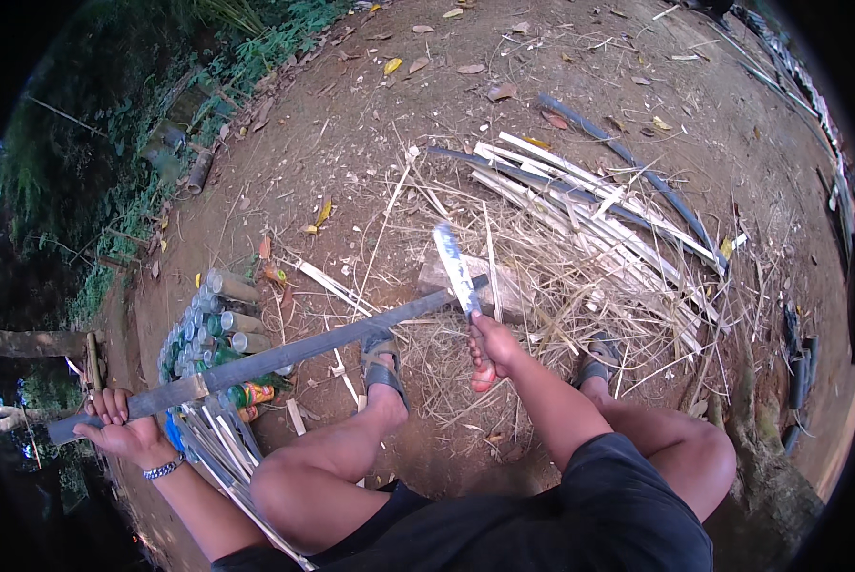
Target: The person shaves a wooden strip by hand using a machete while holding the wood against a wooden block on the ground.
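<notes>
My left hand (127, 434), with a chain bracelet at the wrist, is closed around the near end of a long dark bamboo strip (284, 355). The strip slants up to the right, and its far end lies over a wooden block (513, 291) on the ground between my feet. In my right hand (492, 348) is a machete (458, 272), gripped by its orange-red handle. Its pale blade points away from me and crosses above the strip near the far end. Whether blade and strip touch, I cannot tell.
Split bamboo strips (589, 224) lie in a pile at the far right, beside a dark pole (628, 157). Shavings (551, 315) litter the soil around the block. Bottles (213, 324) are stacked at the left, with more pale strips (219, 439) by my left leg. A tree trunk (766, 458) rises at the right.
</notes>
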### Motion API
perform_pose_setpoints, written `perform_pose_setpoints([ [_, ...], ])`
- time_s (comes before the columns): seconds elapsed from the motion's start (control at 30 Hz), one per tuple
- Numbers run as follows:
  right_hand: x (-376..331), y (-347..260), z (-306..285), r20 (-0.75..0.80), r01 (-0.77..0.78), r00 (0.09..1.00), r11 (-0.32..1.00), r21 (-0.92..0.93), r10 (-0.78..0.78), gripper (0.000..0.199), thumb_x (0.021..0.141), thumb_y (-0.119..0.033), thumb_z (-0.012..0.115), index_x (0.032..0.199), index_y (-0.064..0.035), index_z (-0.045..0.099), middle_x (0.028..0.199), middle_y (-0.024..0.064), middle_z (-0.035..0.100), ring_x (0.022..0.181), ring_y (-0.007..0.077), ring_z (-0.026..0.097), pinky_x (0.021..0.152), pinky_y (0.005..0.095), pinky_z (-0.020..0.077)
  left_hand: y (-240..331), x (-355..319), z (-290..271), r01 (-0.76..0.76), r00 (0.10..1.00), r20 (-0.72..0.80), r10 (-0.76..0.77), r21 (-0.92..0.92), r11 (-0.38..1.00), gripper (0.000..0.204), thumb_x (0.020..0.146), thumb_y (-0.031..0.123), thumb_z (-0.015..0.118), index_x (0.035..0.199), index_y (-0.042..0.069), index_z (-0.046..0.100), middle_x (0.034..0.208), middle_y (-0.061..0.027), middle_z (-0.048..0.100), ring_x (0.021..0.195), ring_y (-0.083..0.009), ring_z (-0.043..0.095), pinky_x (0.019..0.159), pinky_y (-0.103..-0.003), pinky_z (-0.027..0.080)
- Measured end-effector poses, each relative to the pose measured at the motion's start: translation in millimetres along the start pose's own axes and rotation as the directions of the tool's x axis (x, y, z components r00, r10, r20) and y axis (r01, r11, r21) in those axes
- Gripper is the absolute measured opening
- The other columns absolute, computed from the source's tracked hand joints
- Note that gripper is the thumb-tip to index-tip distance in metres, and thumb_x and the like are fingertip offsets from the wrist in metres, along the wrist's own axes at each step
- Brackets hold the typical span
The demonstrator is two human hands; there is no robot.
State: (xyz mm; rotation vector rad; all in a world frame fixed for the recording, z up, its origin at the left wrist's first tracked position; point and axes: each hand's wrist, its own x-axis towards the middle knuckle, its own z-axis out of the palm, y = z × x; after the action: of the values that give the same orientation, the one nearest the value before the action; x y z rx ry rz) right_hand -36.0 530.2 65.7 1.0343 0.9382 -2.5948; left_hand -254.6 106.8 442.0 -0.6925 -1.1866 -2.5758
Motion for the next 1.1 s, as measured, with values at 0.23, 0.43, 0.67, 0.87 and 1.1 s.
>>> perform_pose_setpoints([
  [0.23,9.3,5.0,-3.0,-0.033,0.038,0.999,0.999,0.022,-0.037,0.036,0.098,-0.046,0.045,0.091,-0.0108,0.047,0.064,0.0009,0.048,0.047,0.0115,0.044,0.041,0.0264,0.0395,1.5,-4.0,14.2,-0.006,0.983,-0.18,0.023,0.094,0.996,0.045,0.099,0.05,0.039,0.081,0.009,0.044,0.06,0.0014,0.032,0.048,-0.0078,0.029,0.042,-0.021,0.026],
  [0.43,3.8,12.2,-12.2,-0.031,0.019,0.999,1.0,-0.025,-0.019,0.036,0.098,-0.045,0.046,0.091,-0.0105,0.046,0.066,0.0003,0.046,0.05,0.0115,0.044,0.044,0.028,0.04,-1.8,-9.4,23.9,0.004,0.94,-0.333,0.08,0.242,0.97,0.042,0.099,0.049,0.04,0.081,0.011,0.043,0.059,0.0016,0.031,0.047,-0.0081,0.029,0.042,-0.021,0.027],
  [0.67,-2.7,16.3,9.8,-0.07,0.038,0.997,0.988,0.147,-0.028,0.036,0.098,-0.045,0.045,0.092,-0.0095,0.046,0.066,0.001,0.045,0.051,0.0116,0.042,0.043,0.0282,0.0388,-10.5,-16.1,45.8,-0.004,0.87,-0.461,0.177,0.351,0.936,0.039,0.1,0.046,0.04,0.079,0.013,0.042,0.057,0.0022,0.03,0.047,-0.0085,0.028,0.04,-0.022,0.026],
  [0.87,-7.2,24.4,17.8,0.042,0.088,0.995,0.996,-0.023,-0.087,0.033,0.099,-0.044,0.044,0.09,-0.0123,0.044,0.065,0.0001,0.046,0.048,0.0109,0.042,0.041,0.0268,0.0394,0.4,-25.0,32.8,0.014,0.831,-0.527,0.181,0.344,0.939,0.042,0.099,0.048,0.042,0.074,0.014,0.04,0.056,0.0032,0.028,0.047,-0.0083,0.028,0.04,-0.022,0.028],
  [1.1,-60.8,27.7,59.2,0.146,0.089,0.988,0.962,-0.257,-0.052,0.028,0.096,-0.038,0.054,0.094,-0.012,0.044,0.065,0.0006,0.047,0.049,0.0105,0.045,0.042,0.0263,0.0397,10.1,-47.9,26.8,-0.029,0.836,-0.523,0.165,0.257,0.966,0.042,0.099,0.049,0.04,0.083,0.011,0.044,0.061,0.0005,0.033,0.049,-0.0102,0.033,0.043,-0.022,0.03],
])
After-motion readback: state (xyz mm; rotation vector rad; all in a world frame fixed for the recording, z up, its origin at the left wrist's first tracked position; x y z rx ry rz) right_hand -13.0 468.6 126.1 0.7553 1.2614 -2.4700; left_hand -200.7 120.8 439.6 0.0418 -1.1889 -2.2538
